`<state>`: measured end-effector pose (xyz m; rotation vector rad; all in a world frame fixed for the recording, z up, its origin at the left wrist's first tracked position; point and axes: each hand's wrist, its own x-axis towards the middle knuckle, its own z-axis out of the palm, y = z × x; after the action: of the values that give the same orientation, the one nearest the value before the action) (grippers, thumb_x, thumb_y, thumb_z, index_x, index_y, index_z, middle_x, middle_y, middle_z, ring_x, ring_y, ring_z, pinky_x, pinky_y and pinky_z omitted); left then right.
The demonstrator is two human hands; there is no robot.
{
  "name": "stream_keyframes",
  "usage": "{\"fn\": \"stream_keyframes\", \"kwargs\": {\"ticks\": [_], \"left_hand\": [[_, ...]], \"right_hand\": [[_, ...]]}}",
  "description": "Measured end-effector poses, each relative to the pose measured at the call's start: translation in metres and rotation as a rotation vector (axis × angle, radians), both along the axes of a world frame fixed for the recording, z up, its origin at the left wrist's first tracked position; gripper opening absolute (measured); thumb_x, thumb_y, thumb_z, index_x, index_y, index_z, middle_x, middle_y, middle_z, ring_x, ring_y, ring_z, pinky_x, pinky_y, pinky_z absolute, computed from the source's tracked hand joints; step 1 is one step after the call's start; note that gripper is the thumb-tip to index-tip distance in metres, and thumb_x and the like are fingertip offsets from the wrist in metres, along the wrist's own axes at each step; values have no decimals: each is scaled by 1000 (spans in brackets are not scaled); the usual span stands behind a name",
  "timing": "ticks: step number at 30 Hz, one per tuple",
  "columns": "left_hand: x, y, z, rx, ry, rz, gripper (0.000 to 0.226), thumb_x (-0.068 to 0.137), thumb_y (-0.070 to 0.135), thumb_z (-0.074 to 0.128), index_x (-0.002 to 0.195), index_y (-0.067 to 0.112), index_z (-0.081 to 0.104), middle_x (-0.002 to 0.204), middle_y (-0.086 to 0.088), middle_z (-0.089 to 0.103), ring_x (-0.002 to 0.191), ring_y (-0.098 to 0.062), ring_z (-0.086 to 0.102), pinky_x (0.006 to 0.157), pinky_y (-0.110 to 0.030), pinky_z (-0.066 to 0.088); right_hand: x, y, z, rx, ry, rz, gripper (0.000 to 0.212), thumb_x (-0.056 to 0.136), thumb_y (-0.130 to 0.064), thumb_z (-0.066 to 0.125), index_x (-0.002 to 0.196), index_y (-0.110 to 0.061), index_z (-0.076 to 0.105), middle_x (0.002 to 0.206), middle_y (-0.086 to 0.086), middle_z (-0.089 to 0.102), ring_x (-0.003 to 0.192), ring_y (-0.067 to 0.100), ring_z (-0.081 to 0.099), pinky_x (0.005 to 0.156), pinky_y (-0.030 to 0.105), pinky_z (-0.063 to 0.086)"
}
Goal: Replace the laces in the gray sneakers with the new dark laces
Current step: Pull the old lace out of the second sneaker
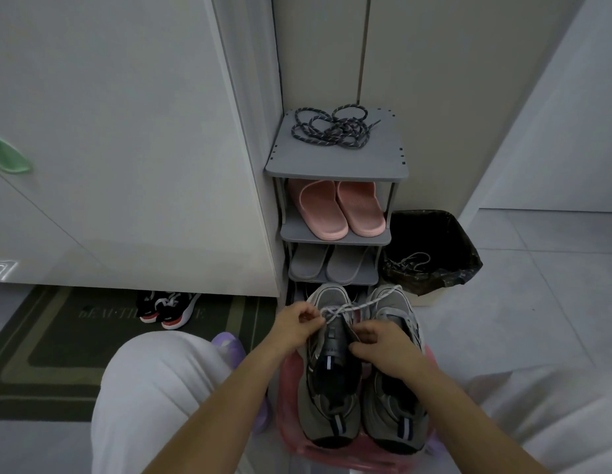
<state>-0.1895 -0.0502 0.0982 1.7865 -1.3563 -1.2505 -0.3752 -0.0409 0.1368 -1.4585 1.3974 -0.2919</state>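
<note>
The bin [467,265] holds a discarded lace [409,261]; the rack [335,162] beside it carries the dark laces [332,128] on top and slides [335,210] below, its lowest tier hidden behind the sneakers [332,415]. The left hand [301,321] pinches the pale lace [356,307] threaded in one sneaker, and the right hand [380,348] grips that shoe's upper. The pink stool [285,388] beneath is mostly covered.

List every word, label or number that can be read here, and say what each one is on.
"bEM·TH … E": faint lettering on the dark doormat. This is a rough reading only, since it is dim and the black-and-red sneakers cover its middle.
Tongue tabs of the gray sneakers: no legible text.
White marks on the black-and-red sneakers: too blurred to read.
Nothing else is legible.
</note>
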Motion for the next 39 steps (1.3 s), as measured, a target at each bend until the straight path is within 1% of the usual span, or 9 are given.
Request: {"fn": "stream_keyframes", "kwargs": {"ticks": [6, 11, 15, 21, 24, 28, 32, 36, 39], "left_hand": [[9, -20, 29, 151, -100, -91, 23, 101, 15, 35, 80, 16, 44, 93, -11, 68, 83, -17, 65, 58, -25, 50], [10, -15, 17, 71, -152, -123, 17, 93, 24, 57, 100, 9, 53, 90, -2, 63, 83, -13, 61, 62, -18, 45], [2, 3, 5, 17, 30, -9, 9, 88, 11, 63, 84, 11, 56, 72, 4, 53, 64, -2, 48, 53, -5, 37], [6, -14, 10, 74, -130, 4, 16, 96, 18, 50, 85, 8, 52, 77, -8, 63, 71, -17, 60, 65, -35, 52], [11, -19, 18, 129, -40, 28, 14, 101, 18, 40, 88, 12, 44, 80, -7, 67, 76, -19, 67, 60, -30, 52], [3, -6, 11, 16, -84, 37, 13, 90, 19, 62, 91, 9, 53, 79, 1, 63, 77, -13, 62, 65, -22, 47], [-4, 7, -4, 7, 56, 152, 17, 84, 10, 69, 72, 15, 57, 73, -1, 58, 75, -18, 56, 71, -30, 46], [-5, -1, 0, -17, -92, 164, 31, 89, 15, 63, 62, 18, 47, 64, 0, 54, 60, -11, 50, 58, -24, 41], [3, -12, 12, -11, -98, 168, 25, 97, 15, 48, 72, 19, 44, 86, -11, 67, 76, -23, 67, 56, -24, 47]], "right_hand": [[-1, -1, -5, 20, 28, -5, 39, 78, -16, 67, 117, -19, 64, 110, 0, 68, 104, 12, 63, 95, 36, 51], [-1, 0, -6, -4, 29, -10, 39, 75, -17, 67, 113, -21, 66, 108, -1, 69, 101, 10, 64, 94, 37, 51], [1, 1, -5, -26, 35, -21, 38, 76, -15, 66, 114, -19, 66, 110, -2, 68, 105, 10, 62, 95, 32, 50], [1, 1, -7, -44, 48, -23, 42, 79, -16, 67, 120, -16, 62, 116, 1, 65, 107, 12, 60, 93, 33, 51], [1, 2, -6, -40, 50, -28, 42, 80, -14, 66, 122, -14, 61, 112, 0, 63, 103, 10, 58, 91, 31, 51], [1, 2, -5, -59, 38, -33, 38, 79, -13, 66, 117, -15, 64, 114, 2, 66, 102, 10, 61, 90, 31, 52], [3, 3, -3, -84, 49, -16, 39, 81, -14, 65, 119, -14, 63, 114, 1, 64, 103, 8, 57, 86, 21, 45], [2, 4, -5, -89, 49, -20, 35, 81, -14, 65, 115, -16, 65, 113, 0, 66, 106, 11, 60, 86, 21, 45], [1, 5, -6, -91, 61, -19, 38, 82, -14, 64, 120, -14, 62, 117, 2, 65, 109, 13, 59, 89, 23, 46]]}}
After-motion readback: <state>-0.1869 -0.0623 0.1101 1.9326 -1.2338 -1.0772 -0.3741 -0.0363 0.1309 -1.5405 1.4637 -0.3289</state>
